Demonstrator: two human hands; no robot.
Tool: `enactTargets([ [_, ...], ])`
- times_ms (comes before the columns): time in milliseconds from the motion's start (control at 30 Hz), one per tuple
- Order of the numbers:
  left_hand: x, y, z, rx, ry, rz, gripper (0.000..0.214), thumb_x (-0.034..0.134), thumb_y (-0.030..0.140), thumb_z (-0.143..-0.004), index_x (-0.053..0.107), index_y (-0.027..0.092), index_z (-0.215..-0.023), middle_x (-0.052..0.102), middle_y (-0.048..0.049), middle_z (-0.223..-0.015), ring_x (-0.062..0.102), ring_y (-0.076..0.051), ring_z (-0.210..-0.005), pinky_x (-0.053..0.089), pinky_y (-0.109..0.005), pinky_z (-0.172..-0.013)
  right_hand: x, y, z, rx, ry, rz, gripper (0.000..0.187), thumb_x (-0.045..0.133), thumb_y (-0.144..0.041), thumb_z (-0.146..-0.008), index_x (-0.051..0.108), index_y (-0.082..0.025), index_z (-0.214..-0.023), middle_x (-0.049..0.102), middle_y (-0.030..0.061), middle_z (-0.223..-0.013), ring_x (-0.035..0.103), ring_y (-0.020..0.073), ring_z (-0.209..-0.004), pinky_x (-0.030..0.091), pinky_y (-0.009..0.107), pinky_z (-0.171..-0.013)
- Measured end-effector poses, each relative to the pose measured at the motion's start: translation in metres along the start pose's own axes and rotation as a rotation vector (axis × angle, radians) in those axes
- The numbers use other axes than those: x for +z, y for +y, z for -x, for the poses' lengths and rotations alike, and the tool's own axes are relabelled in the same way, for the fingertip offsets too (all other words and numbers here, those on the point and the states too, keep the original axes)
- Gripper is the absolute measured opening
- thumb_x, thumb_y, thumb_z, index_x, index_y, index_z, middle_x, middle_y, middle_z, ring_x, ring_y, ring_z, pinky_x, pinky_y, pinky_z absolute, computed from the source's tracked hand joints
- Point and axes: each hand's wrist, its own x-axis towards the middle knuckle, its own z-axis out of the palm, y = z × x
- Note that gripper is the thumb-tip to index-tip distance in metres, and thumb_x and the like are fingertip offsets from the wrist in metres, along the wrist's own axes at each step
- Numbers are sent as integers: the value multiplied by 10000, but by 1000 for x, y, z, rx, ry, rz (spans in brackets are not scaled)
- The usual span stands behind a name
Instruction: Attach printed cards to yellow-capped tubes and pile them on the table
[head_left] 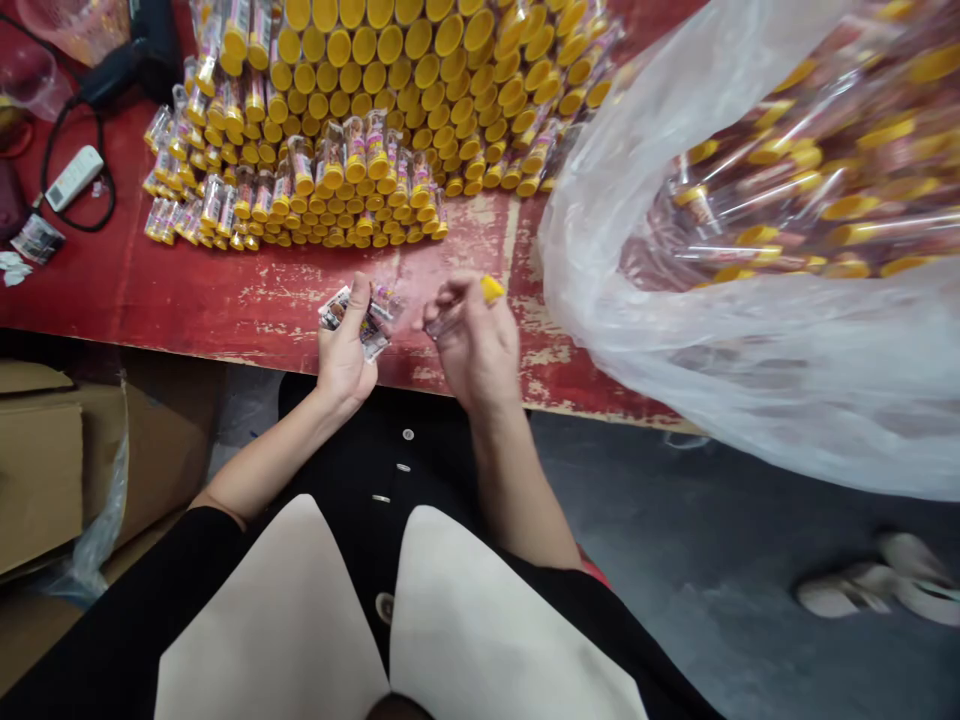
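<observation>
L hand (346, 355): grip closed, thumb pressed on top of a small stack of printed packets (373, 343), held just above the front edge of the red bench (247, 310). A clear printed piece (386, 303) sits at its fingertips, blurred; can't tell if it's gripped or just touching.

R hand (480, 345): grip curled, fingers mostly closed around a clear tube w/ yellow cap (491, 289). Cap pokes out past the index side, clear end shows below the fingers toward L hand. Motion blur, so exact finger contact n/a. Hands side by side, gap between, not touching.

Behind them on bench: big pile of yellow-capped tubes (390, 45), caps facing the wearer; lower pile in front of it, approx center-left, w/ printed tubes (330, 165) lying on top. R side: open white plastic bag (600, 250) full of more capped tubes (757, 235), some blurred.

Far L: black handheld tool (142, 55) + cord (111, 165), white remote-like unit (75, 178) inside the cord loop, loose printed packet (37, 240) nearby. Cardboard boxes (41, 470) below bench, L.
</observation>
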Motion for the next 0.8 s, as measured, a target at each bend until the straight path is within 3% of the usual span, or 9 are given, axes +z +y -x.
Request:
enactTargets([
  [100, 1, 3, 0, -64, -33, -18, 349, 840, 442, -735, 614, 180, -691, 573, 64, -607, 515, -37, -504, 392, -177, -500, -13, -10, 8, -110, 31, 59, 407, 434, -644, -960, 600, -293, -1079, 585, 22, -951, 638, 127, -806, 572, 288, -728],
  [233, 3, -3, 4, -89, -89, 20, 349, 842, 419, -740, 599, 171, -709, 578, 70, -632, 503, -29, -502, 398, -175, -503, -10, -18, 21, -184, 9, 201, 460, 350, -636, -983, 522, -318, -1267, 572, 53, -955, 649, 169, -825, 567, 312, -674],
  [367, 5, -5, 13, -130, -63, -29, 354, 843, 423, -738, 599, 166, -733, 589, 71, -642, 509, -27, -503, 417, -168, -521, -1, -13, 27, -246, 102, 220, 416, 436, -577, -979, 471, -336, -1316, 581, 63, -1038, 660, 173, -824, 595, 337, -682],
  [500, 6, -1, 17, -180, -72, -58, 334, 820, 449, -760, 638, 175, -812, 654, 38, -734, 625, -62, -617, 495, -177, -607, -7, -10, 34, -436, 201, 333, 357, 595, -411, -945, 552, -338, -1292, 608, 64, -1170, 663, 220, -1062, 624, 414, -869],
  [567, 4, 0, 17, -174, -98, -58, 308, 814, 434, -774, 658, 189, -876, 691, 23, -805, 677, -89, -698, 538, -198, -669, -13, -12, 38, -528, 115, 412, 360, 591, -310, -952, 601, -334, -1310, 641, 63, -1222, 640, 242, -1182, 592, 458, -992],
  [667, -1, 0, 17, -116, -147, -111, 319, 838, 412, -750, 670, 197, -916, 716, 13, -853, 710, -120, -770, 578, -233, -741, -22, -17, 42, -539, -74, 496, 461, 509, -204, -978, 561, -339, -1415, 642, 62, -1347, 631, 241, -1260, 563, 471, -1067],
  [800, -11, -1, 21, -19, -196, -206, 420, 893, 391, -675, 697, 219, -1005, 732, 8, -929, 712, -131, -815, 590, -239, -777, -20, -17, 41, -536, -78, 511, 501, 570, -179, -946, 562, -336, -1422, 672, 52, -1355, 663, 233, -1244, 597, 440, -1031],
])
